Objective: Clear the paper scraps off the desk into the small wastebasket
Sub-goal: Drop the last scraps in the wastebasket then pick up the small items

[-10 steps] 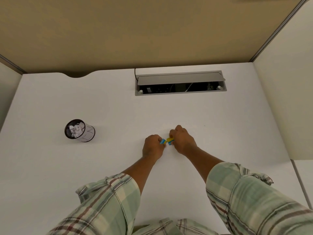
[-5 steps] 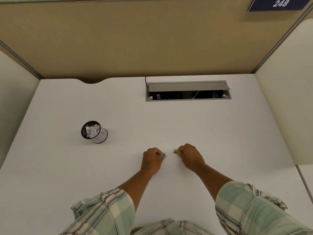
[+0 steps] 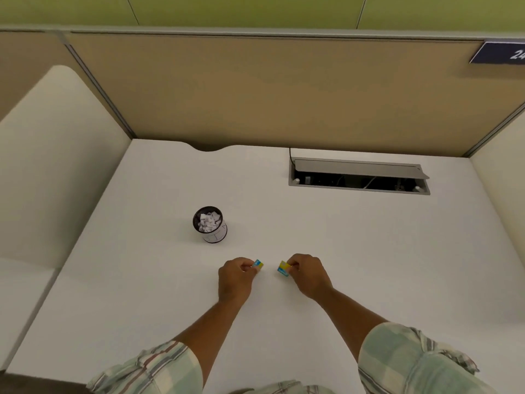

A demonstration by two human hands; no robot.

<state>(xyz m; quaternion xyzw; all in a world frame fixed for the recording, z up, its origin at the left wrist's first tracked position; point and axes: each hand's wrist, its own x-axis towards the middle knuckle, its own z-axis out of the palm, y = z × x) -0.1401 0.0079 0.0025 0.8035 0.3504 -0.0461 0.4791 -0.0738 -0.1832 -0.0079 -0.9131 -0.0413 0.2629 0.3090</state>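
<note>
Two hands sit low in the middle of the frame, the left hand (image 3: 237, 275) pinching one yellow-and-blue scrap (image 3: 258, 264) and the right hand (image 3: 308, 275) pinching a second scrap (image 3: 283, 269), both over the desk (image 3: 369, 251), while one mesh wastebasket (image 3: 211, 224), upper left of them, holds white paper bits.
</note>
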